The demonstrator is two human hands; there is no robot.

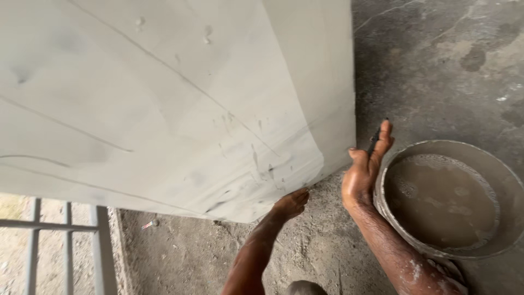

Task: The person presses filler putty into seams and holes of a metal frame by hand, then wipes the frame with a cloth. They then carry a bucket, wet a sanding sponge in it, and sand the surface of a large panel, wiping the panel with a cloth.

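While low at the wall:
left hand (291, 203): flat on grey wall (164, 109), fingers spread, bracing.
right hand (364, 169): fingers pinching dark tool (374, 141), twelve o'clock.
basin (507, 180): three o'clock, murky water within reach.

Both bare forearms reach away from the near edge. The left hand (291, 203) sits lower and nearer, fingers curled under. The right hand (365, 169) is raised farther right, fingers (385, 136) extended upward, forearm flecked with white

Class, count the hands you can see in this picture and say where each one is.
2. The left hand presses the lower edge of the grey wall. The right hand, holding a thin dark tool, is at the wall's corner beside the basin of murky water.
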